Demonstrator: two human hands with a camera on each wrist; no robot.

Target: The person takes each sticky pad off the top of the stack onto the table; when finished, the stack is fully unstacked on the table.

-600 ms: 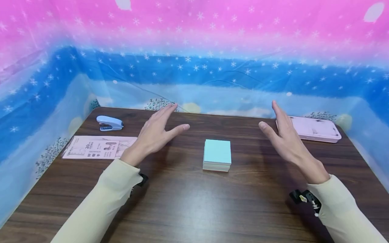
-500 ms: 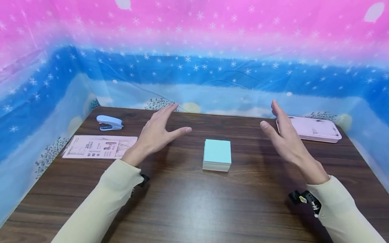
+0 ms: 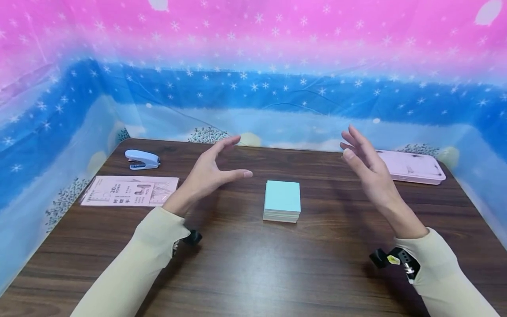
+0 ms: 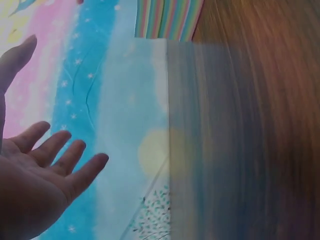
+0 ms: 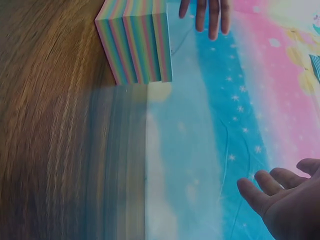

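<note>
Toward the far edge of the table (image 3: pixel 253 264), about midway across, sits a mint-topped stack (image 3: pixel 282 197), probably note pads. Left hand (image 3: pixel 207 171) and right hand (image 3: pixel 375 177) hover apart on either side, fingers loosely bent, gripping nothing. This looks like lining up; taking hold would call for both to lower and come inward. A stapler (image 3: pixel 142 158) stands near the far left corner.

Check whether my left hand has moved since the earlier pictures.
Yes, slightly: in the head view, the left hand has shifted rightward, its thumb now closer to the green-topped paper stack.
</note>
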